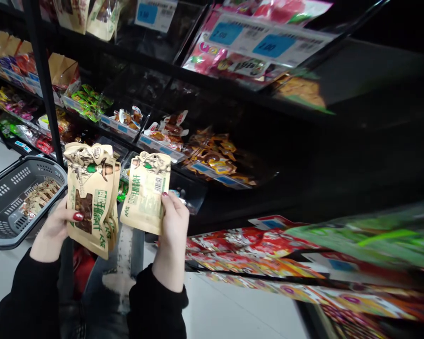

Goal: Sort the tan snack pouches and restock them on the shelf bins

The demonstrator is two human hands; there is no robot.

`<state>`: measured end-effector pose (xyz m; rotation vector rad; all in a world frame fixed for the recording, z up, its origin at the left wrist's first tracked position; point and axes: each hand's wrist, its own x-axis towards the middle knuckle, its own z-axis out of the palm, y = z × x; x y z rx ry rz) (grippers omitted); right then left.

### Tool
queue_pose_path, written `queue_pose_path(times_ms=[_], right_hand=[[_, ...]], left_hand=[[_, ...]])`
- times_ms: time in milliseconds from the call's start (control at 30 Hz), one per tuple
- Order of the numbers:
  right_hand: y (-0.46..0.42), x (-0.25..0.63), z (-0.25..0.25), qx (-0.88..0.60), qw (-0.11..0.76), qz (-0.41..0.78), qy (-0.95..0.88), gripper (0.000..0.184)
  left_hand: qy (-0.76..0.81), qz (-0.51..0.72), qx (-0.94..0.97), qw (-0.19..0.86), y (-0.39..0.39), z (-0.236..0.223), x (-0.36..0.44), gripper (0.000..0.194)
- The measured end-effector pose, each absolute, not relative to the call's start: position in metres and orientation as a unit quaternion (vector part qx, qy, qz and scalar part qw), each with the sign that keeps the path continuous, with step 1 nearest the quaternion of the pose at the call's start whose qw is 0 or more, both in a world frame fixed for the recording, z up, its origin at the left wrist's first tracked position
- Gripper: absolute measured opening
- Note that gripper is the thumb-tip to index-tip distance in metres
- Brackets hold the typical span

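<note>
My left hand (58,228) grips a small stack of tan snack pouches (88,202), its red-nailed thumb across the front one. Through that pouch's clear window dark brown pieces show, beside green lettering. On the right, my right hand (175,219) pinches a single tan pouch (146,193) at its right edge, with a barcode label facing me. Both hands are held up in front of the shelf, the single pouch beside the stack with a narrow gap between. The fingers behind the pouches are hidden.
A grey shopping basket (7,197) at the left has similar tan pouches (40,197) inside. Black shelves ahead hold bins of wrapped snacks (167,134) with blue-and-white price tags (229,35). Red snack packs (247,242) hang low on the right, above the pale floor (240,310).
</note>
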<state>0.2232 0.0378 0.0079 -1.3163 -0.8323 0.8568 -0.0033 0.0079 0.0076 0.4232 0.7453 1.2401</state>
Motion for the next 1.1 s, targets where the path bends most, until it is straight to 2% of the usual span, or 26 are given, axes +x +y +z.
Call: queue_pose_path(times_ms=[200, 333, 467, 633, 700, 767, 833, 967, 1100], right_hand=[[0.038, 0.195, 0.004, -0.522, 0.601, 0.411, -0.445, 0.028], [0.034, 0.187, 0.009, -0.535, 0.594, 0.334, -0.500, 0.026], [0.034, 0.178, 0.004, -0.531, 0.560, 0.352, -0.530, 0.028], [0.039, 0.173, -0.002, -0.520, 0.517, 0.354, -0.580, 0.031], [0.036, 0.176, 0.002, -0.522, 0.538, 0.300, -0.591, 0.033], [0.028, 0.179, 0.012, -0.522, 0.585, 0.193, -0.590, 0.036], [0.016, 0.178, 0.025, -0.508, 0.601, 0.119, -0.606, 0.032], [0.000, 0.167, 0.044, -0.540, 0.511, 0.203, -0.638, 0.016], [0.001, 0.161, 0.044, -0.575, 0.511, 0.251, -0.588, 0.021]], left_hand=[[0.292, 0.523, 0.170, 0.782, 0.005, 0.005, 0.009, 0.059], [0.318, 0.525, 0.155, 0.774, 0.005, 0.009, 0.010, 0.055], [0.338, 0.521, 0.149, 0.769, 0.005, 0.014, 0.015, 0.051], [0.370, 0.533, 0.140, 0.748, 0.006, 0.015, 0.020, 0.059], [0.377, 0.543, 0.146, 0.736, 0.007, 0.013, 0.022, 0.062], [0.377, 0.558, 0.165, 0.721, 0.009, 0.011, 0.023, 0.062], [0.377, 0.572, 0.195, 0.702, 0.010, 0.010, 0.024, 0.061], [0.377, 0.581, 0.238, 0.681, 0.011, 0.011, 0.026, 0.061], [0.351, 0.586, 0.241, 0.689, 0.009, 0.009, 0.028, 0.067]])
